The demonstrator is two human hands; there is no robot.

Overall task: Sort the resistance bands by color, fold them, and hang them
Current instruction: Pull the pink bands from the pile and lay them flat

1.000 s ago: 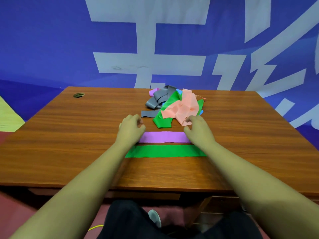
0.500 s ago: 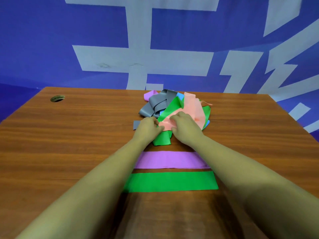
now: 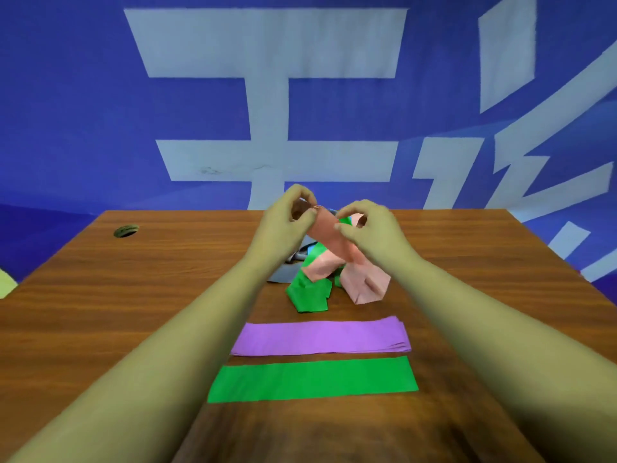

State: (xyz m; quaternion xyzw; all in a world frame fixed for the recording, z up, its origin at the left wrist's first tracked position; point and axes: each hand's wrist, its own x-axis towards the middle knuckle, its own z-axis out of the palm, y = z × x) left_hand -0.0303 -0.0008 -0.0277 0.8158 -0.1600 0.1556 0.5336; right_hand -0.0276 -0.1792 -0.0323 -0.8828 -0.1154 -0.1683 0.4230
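- The pink resistance band (image 3: pixel 334 238) is now being lifted off the tangled pile (image 3: pixel 309 289); half a second ago both hands were pressing down into that pile, so a third colour is being pulled out for sorting.
- The left hand (image 3: pixel 287 225), just left of centre in the frame, is pinching the band's upper end between thumb and fingertips, closed on it.
- The right hand (image 3: pixel 367 228), just right of centre, is pinching the same band a little lower, also closed on it, so the strip is running slanted between the two hands.
- The rest of the pink band is hanging down below the hands and trailing onto the worktop (image 3: pixel 133 295), still touching a loose green band (image 3: pixel 309 295) and a grey band (image 3: pixel 283 275) in the pile.
- In the lower middle of the frame, the folded purple band (image 3: pixel 320 337) and the folded green band (image 3: pixel 312 379) are lying flat and parallel, near each other but apart.
- My judgement: two bands are folded, none is hung, and the pink one is needing to be freed and straightened next.
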